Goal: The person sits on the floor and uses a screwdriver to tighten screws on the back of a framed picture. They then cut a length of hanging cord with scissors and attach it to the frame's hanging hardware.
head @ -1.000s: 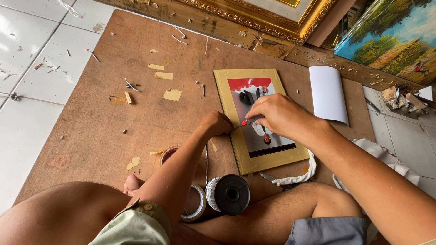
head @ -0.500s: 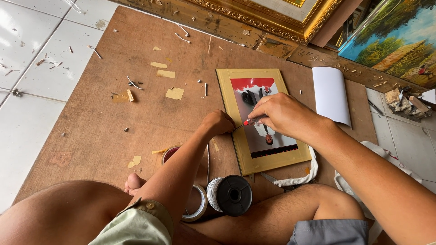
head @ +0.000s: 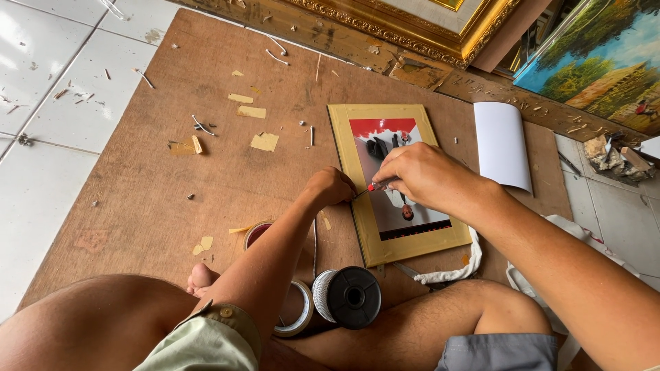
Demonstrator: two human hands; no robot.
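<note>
Bare board (head: pixel 172 206) left of the gold frame (head: pixel 347 178) is passable; tape rolls (head: pixel 347 297) and white sheet (head: pixel 502 144) crowd its near and right sides.

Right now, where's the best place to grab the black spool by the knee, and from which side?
Grip the spool across its round rim, coming from above. It lies on its side on the board with its black face and centre hole towards the camera, wedged between the tape roll and the leg, so only the top is free. Both hands are busy at the frame.
</note>
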